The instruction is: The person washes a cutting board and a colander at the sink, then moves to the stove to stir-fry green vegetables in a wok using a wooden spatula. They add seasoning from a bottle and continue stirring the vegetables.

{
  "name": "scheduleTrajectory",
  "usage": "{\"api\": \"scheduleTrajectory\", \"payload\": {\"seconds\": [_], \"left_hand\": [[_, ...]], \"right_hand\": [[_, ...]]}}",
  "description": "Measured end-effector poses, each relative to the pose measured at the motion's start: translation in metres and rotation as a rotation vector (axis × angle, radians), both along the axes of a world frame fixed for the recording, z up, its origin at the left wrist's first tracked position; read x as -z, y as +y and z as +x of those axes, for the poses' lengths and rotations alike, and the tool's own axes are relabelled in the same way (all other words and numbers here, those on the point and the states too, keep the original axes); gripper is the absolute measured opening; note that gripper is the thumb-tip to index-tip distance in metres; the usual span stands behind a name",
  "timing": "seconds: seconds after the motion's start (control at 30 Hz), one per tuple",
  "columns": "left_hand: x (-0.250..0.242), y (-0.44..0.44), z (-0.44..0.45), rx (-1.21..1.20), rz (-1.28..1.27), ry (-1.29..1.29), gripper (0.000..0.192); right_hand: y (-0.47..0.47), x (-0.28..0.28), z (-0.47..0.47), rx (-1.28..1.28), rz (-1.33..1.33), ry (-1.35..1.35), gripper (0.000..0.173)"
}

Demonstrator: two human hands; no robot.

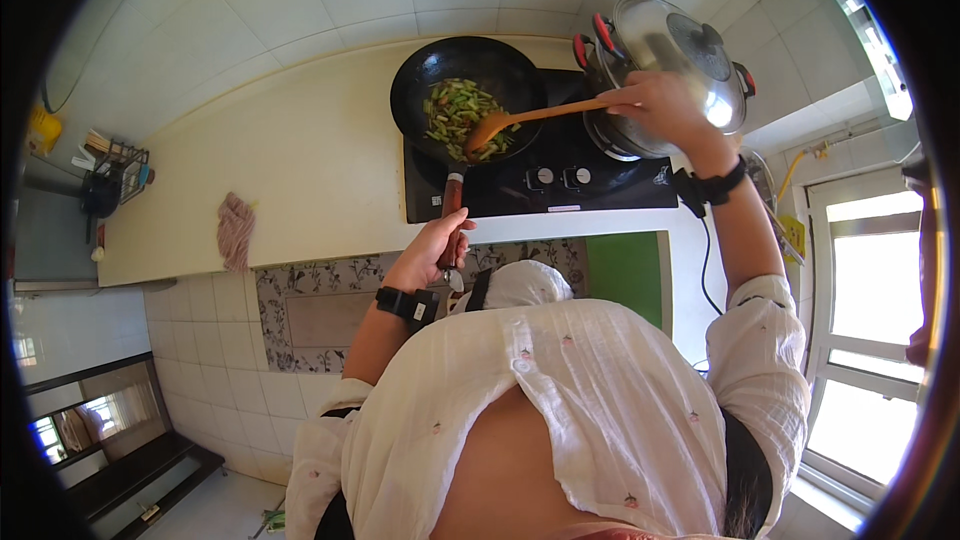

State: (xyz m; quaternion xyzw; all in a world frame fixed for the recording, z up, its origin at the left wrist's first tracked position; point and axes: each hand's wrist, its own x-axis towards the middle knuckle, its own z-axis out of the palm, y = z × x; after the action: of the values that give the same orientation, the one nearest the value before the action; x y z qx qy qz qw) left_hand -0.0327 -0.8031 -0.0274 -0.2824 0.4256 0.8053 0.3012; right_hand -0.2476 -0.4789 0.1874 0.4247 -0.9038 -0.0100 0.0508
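A black wok (420, 74) rests on the left side of a black gas cooktop (480, 198). Chopped green vegetable pieces (461, 108) lie in its bottom, with some brownish bits among them. My left hand (436, 243) is closed around the wok's reddish-brown wooden handle (452, 198). From the right, my right hand (660, 106) grips a wooden spatula (551, 110) near the end of its shaft. The spatula's broad head sits in the wok, touching the near edge of the vegetables.
Right of the wok stands a steel pot with red-trimmed handles and a glass lid (645, 22), close to my right forearm. A striped cloth (236, 228) hangs over the counter's front edge. A wire utensil rack (131, 172) is at far left. A black cable (707, 255) hangs from my right wrist.
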Motion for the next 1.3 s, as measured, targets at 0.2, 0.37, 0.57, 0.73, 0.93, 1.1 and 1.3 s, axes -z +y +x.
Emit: {"api": "scheduleTrajectory", "payload": {"seconds": [0.2,0.37,0.57,0.73,0.93,1.1,1.3], "left_hand": [[0.000,0.000,0.000,-0.006,0.008,0.006,0.038],[0.000,0.001,0.000,-0.001,-0.004,0.006,0.039],[0.000,0.001,0.001,0.002,0.004,0.012,0.039],[0.002,0.000,0.000,-0.005,0.016,0.012,0.039],[0.001,0.001,0.001,-0.001,-0.003,0.024,0.038],[-0.001,0.001,0.001,0.014,0.008,0.039,0.039],[-0.001,0.001,0.001,0.007,0.009,0.034,0.039]], "right_hand": [[0.020,-0.043,0.000,0.105,-0.081,-0.079,0.016],[-0.024,0.007,-0.011,-0.066,-0.045,0.043,0.012],[-0.073,0.042,-0.001,0.240,0.049,0.045,0.021],[-0.034,-0.010,0.005,0.458,-0.185,-0.136,0.026],[-0.017,0.002,-0.064,0.373,0.142,-0.350,0.032],[-0.046,0.078,-0.061,0.772,-0.217,-0.757,0.032],[-0.048,0.068,0.008,0.355,-0.267,-0.239,0.026]]}}
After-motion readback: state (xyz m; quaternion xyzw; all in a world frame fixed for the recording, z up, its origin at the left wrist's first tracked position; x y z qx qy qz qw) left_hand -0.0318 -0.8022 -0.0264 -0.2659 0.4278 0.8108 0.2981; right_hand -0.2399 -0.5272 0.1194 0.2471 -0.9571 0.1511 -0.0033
